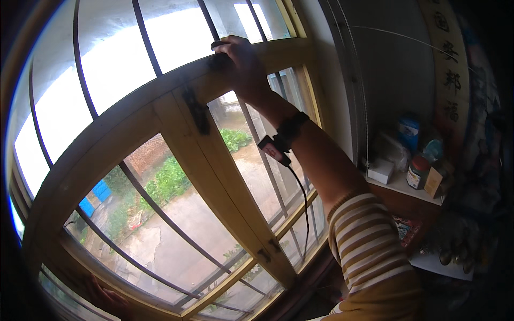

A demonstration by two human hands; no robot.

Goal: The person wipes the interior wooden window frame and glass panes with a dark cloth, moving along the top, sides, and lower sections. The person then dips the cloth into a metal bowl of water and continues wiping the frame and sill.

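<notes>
A wooden window frame [219,172] with glass panes fills the view before me. My right hand [245,60] is raised to its upper crossbar [285,52], the fingers curled around a small dark object [219,44] whose kind I cannot make out. Dark metal bolts or latches [196,108] sit on the frame just below that hand. On my right wrist is a black strap with a small device [275,150] and a cable. At the lower left, my left hand [106,297] rests against the frame's wood in shadow, and its fingers are only partly visible.
Metal bars [146,38] run behind the panes, with a paved yard [184,228] and green plants outside. To the right, a shelf [405,192] holds a red-lidded jar [418,170], a white box [380,170] and other items. A beaded cord [363,88] hangs beside the window.
</notes>
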